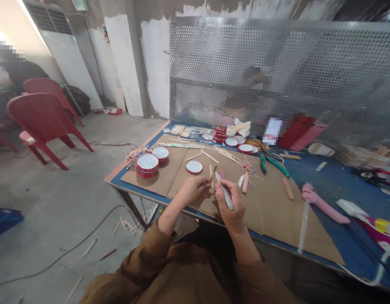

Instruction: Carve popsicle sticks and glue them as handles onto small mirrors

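My left hand (194,190) is closed on a flat wooden craft stick (214,170), held upright above the cardboard. Closed around a white marker-like pen (226,195), my right hand (232,207) keeps the pen's upper end close to the stick. Just beyond my hands lies a round white disc with a red rim (194,166). To the right of my right hand are a white pen-like piece (241,181) and a pinkish wooden piece (245,183). A bundle of thin coloured strands (246,165) lies behind them.
Cardboard (264,211) covers part of the blue table (312,162). Stacked red-rimmed discs (147,164) stand at the left. Green-handled pliers (277,166) and a pink glue gun (324,204) lie rightward. A perforated metal panel (214,55) rises behind; red chairs (43,118) stand far left.
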Demonstrator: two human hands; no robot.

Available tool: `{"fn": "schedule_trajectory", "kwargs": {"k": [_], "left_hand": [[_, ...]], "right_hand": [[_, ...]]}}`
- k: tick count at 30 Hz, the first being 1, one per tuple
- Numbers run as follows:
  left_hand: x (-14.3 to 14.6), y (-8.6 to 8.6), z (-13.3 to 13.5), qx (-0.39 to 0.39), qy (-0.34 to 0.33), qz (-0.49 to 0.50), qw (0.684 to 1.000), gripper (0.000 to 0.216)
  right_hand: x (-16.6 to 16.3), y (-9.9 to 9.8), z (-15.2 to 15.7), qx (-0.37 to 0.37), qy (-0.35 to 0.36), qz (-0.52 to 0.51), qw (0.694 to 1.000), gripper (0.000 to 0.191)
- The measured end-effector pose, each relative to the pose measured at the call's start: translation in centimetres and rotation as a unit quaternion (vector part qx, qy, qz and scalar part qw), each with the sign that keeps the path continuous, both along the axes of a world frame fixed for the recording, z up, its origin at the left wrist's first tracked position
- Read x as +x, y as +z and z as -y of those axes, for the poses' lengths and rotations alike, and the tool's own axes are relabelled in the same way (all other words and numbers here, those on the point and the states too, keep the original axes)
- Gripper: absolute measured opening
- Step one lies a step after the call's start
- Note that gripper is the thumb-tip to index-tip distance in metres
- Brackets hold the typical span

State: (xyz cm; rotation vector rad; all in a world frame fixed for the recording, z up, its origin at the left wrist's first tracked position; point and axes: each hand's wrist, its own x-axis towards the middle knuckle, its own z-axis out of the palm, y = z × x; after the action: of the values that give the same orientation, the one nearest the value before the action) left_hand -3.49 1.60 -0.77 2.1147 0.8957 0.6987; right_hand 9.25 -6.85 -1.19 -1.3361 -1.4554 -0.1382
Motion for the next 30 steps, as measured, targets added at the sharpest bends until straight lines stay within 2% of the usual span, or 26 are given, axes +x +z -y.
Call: {"fn": "schedule_trajectory", "kwargs": {"k": [30], "left_hand": [[-0.03,0.14,0.15,-0.005,0.001,0.004,1.000,0.019]], "right_hand": [[-0.05,0.00,-0.05,0.002,0.003,0.010,1.000,0.017]]}}
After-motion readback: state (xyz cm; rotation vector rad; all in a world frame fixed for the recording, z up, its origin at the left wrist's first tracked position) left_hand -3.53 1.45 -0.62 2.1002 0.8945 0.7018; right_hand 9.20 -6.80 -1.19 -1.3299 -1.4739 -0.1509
